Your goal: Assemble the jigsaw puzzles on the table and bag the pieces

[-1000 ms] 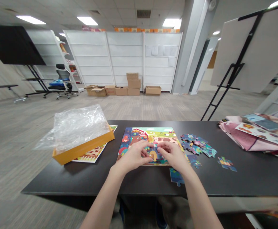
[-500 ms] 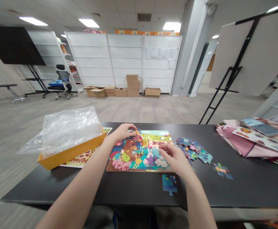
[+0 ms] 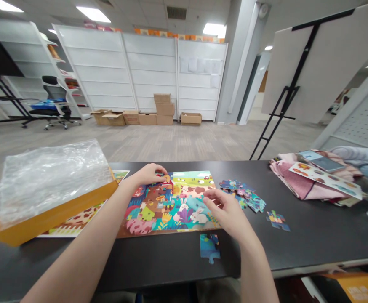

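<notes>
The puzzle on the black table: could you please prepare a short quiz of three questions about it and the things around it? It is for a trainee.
1. Multiple choice. What shows at the top of the yellow box, left of the puzzle?
A) a phone
B) clear plastic
C) a chair

2. True or false: the pile of loose pieces lies to the right of the puzzle.

3. Which hand is nearer to the yellow box?

Key:
1. B
2. True
3. The left hand
</notes>
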The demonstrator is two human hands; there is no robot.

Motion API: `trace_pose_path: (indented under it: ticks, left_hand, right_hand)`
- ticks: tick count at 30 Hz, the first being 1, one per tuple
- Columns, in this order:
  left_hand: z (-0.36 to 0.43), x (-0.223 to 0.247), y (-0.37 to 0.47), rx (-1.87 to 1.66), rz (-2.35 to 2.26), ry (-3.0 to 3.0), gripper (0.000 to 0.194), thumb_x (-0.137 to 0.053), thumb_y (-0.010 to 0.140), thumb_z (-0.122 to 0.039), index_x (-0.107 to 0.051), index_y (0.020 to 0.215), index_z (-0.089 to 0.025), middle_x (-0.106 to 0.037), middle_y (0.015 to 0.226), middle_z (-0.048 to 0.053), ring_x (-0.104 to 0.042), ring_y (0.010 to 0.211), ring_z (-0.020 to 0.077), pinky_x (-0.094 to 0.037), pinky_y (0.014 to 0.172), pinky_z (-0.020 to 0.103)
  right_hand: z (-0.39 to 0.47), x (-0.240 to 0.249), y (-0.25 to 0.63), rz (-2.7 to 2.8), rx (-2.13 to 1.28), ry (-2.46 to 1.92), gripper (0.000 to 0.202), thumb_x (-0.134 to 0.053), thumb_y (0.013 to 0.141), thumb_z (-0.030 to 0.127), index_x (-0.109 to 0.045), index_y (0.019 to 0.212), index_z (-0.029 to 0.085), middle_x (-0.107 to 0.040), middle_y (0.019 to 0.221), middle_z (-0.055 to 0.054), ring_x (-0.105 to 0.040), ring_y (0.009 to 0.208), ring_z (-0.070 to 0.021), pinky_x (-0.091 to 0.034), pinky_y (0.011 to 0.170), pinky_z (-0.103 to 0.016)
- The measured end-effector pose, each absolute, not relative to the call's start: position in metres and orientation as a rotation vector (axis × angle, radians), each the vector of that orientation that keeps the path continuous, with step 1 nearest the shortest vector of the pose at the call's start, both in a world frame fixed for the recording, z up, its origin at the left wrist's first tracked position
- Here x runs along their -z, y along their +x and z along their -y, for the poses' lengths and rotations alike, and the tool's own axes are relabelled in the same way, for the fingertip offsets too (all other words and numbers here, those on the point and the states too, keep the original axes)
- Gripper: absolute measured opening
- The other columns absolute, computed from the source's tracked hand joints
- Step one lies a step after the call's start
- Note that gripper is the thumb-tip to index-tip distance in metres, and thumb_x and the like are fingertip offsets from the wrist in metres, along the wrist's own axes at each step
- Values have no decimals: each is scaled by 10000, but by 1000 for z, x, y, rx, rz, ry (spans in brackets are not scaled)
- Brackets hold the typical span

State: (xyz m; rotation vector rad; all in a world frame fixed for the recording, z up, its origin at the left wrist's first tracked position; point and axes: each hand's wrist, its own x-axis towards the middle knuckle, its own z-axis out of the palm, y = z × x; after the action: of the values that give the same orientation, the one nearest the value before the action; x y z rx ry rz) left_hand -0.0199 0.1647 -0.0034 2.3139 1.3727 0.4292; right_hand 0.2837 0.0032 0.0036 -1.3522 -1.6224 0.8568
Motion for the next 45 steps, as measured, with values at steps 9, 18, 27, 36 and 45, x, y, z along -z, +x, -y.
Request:
trace_pose_path:
  ticks: [9, 18, 27, 36, 45]
  left_hand:
    - [-164, 6, -20, -439, -1390, 2308, 424, -655, 740, -465, -759, 1035, -180, -776, 1078, 87, -705, 984, 255, -523, 918, 323]
    - [-101, -37, 10, -763, -1358, 2396, 507, -590, 845, -461, -639, 1246, -155, -618, 1378, 137, -570, 1281, 286, -412, 1129, 442]
    - [-22, -40, 10, -955, -1325, 2158, 294, -583, 914, -415, -701, 1097, -218, -735, 1176, 63, -667, 1111, 240, -500, 1025, 397]
    - [-11, -32, -18, -804, -1323, 2006, 254, -628, 861, -370, -730, 1021, -201, -776, 1056, 59, -728, 918, 215, -586, 834, 332]
    - [-10, -8, 1, -787, -1192, 1882, 258, -684, 810, -305, -686, 1040, -187, -744, 989, 68, -722, 856, 190, -600, 812, 332]
  right_hand:
    - [10, 0, 377, 1190, -319, -1762, 337, -618, 750, 496, -740, 848, 198, -771, 814, -109, -694, 697, -255, -509, 692, -361]
    - [-9, 19, 369, 1453, -221, -1870, 263, -635, 754, 406, -775, 866, 213, -769, 878, -101, -686, 761, -262, -509, 759, -384]
    - [-33, 51, 357, 1648, 4, -1984, 399, -724, 745, 392, -756, 1070, 164, -709, 1000, -145, -660, 1005, -311, -484, 881, -395]
    - [-19, 30, 355, 1494, -79, -1922, 401, -731, 674, 398, -689, 1009, 181, -712, 901, -97, -661, 835, -270, -497, 782, -392]
    - [-9, 3, 284, 1595, -802, -1268, 479, -750, 711, 411, -640, 1127, 201, -665, 830, -26, -597, 641, -156, -500, 585, -289]
